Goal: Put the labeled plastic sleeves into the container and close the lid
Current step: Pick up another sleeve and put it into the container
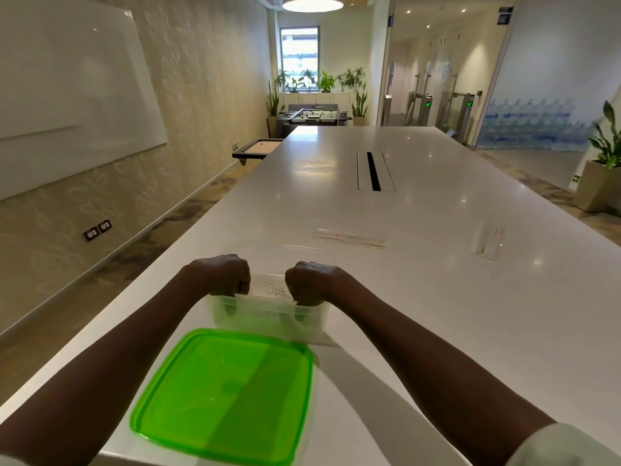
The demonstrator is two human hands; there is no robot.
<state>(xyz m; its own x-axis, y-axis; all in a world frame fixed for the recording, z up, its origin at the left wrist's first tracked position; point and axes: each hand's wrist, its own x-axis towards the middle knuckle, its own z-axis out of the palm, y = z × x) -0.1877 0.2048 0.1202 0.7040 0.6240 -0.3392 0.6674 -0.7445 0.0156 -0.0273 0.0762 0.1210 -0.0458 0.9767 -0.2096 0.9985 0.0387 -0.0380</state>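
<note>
Everything here is placed off the clear plastic container [268, 317], which sits on the white table [437, 297] near its front edge.

Starting left of it: the left hand [220, 275] is curled shut over the container's left end, pinching the left edge of the "DOG" sleeve [273, 290]. That sleeve stands upright across the container's mouth, its lower part already inside and its written label showing above the rim. Through the container's front wall there's faint writing, so at least one labeled sleeve looks to be in there already; the word is too blurred to read.

At the container's right end, the right hand [312, 280] is clenched on the sleeve's other edge. Both grips look matched, and that's the key to doing this well, I'd say: lower both ends together so the film doesn't buckle or catch on the rim, then let go once it sits below the lip.

In front of the container, nearest the person, the green lid [223, 395] lies flat, just touching or nearly touching the base. It's off, waiting.

Beyond the container and to its right, another sleeve [351, 237] lies flat, and farther right a third sleeve [491, 243], both well apart from it. So there's more to load before that lid goes on.
</note>
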